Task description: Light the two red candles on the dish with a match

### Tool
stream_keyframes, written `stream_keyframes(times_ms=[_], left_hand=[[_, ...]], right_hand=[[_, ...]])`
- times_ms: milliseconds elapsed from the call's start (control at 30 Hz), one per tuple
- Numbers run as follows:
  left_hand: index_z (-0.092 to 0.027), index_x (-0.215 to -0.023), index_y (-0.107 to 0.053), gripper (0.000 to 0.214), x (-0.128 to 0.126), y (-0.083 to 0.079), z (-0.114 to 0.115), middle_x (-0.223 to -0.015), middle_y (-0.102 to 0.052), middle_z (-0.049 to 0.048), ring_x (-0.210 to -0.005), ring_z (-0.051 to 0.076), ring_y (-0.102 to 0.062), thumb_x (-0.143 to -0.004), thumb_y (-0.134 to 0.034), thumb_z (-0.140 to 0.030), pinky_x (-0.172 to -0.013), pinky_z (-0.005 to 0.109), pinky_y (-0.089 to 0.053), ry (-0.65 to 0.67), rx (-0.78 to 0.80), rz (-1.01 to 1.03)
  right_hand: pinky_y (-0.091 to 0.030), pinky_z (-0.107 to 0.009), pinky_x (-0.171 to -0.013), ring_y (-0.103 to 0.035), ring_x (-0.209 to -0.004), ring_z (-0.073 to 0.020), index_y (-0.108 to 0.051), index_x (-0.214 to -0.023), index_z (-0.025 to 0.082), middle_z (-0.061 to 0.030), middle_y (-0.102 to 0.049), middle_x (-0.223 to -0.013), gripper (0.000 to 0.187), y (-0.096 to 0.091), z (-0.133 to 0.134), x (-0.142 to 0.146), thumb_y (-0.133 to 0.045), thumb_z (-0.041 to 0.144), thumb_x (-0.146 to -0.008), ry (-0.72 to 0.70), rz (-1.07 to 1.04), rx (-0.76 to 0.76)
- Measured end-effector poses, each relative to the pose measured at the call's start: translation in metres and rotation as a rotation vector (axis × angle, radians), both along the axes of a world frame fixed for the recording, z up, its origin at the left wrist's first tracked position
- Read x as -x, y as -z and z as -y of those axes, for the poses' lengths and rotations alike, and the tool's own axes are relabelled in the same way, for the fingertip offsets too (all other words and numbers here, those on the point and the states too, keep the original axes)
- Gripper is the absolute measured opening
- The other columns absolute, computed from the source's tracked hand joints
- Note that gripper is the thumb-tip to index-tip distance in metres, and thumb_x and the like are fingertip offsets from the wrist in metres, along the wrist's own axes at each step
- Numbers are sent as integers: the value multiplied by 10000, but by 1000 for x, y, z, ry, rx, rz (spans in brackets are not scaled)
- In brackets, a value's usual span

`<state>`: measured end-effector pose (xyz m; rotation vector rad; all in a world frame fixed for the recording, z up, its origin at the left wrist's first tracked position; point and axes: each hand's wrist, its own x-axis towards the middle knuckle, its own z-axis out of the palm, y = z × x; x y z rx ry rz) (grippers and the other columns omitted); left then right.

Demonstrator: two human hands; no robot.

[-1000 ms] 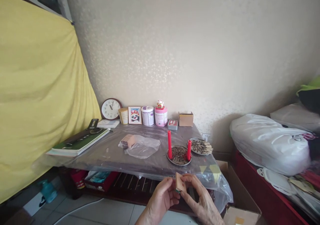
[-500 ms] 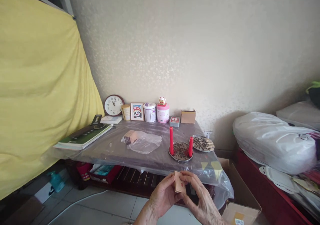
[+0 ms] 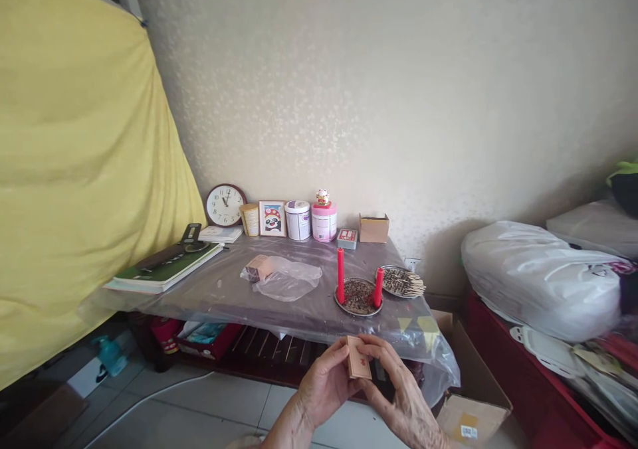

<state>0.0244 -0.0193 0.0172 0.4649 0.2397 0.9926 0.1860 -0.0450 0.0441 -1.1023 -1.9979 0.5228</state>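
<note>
Both hands meet low in the view, in front of the table's near edge. Between them is a small tan matchbox [image 3: 357,358] with red print on its face. My left hand [image 3: 326,379] grips the box from the left, its thumb on the upper left side. My right hand [image 3: 396,389] holds the right side, fingers at the top and thumb near the bottom. Beyond them, two red candles, one tall [image 3: 341,276] and one short [image 3: 379,286], stand on a round metal plate [image 3: 359,314] covered with dark bits.
A second plate [image 3: 399,295] holds many thin sticks. Crumpled plastic [image 3: 294,281] lies mid-table beside a small brownish box [image 3: 258,268]. Along the wall stand a clock [image 3: 226,205], a picture frame and tins. A cardboard box [image 3: 466,416] sits on the floor at right, near white bags [image 3: 543,276].
The matchbox has turned slightly, showing more of its left edge, and both hands still hold it. The whole view has shifted a little.
</note>
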Motion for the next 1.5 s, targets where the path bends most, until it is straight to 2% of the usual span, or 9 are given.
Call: stream_keyframes(times_ms=[367, 600, 1233, 1500], left_hand=[[-128, -1066, -647, 221, 1, -3, 0, -937, -684, 69, -798, 130, -597, -891, -527, -190, -694, 256, -450, -18, -24, -9], [-120, -1080, -636, 239, 0, -6, 2, -943, -680, 75, -812, 128, -598, -913, -480, -187, -704, 263, -462, -19, -17, 7], [-167, -1106, -615, 233, -2, -6, 3, -1005, -662, 74, -835, 127, -603, -907, -493, -173, -727, 254, -462, -29, -63, 14], [-192, -1135, -598, 260, -1, -8, 5, -1061, -655, 83, -891, 144, -599, -890, -516, -162, -779, 279, -453, -19, -82, 11]], right_hand=[[-360, -439, -1078, -474, -1273, -259, -593, -1151, 279, -79, -482, -1382, 350, -4, 2, 4, -572, 194, -812, 2, -145, 107], [-381, -403, -1062, -509, -1236, -245, -616, -1112, 280, -66, -532, -1307, 322, -2, 1, 6, -584, 207, -801, 18, -264, 144], [-341, -422, -1087, -475, -1267, -245, -595, -1114, 250, -73, -546, -1320, 333, 0, -1, 8, -551, 185, -790, 17, -337, 160], [-318, -446, -1102, -460, -1280, -257, -568, -1169, 247, -82, -540, -1341, 347, 5, -2, 8, -549, 252, -822, 22, -363, 208]])
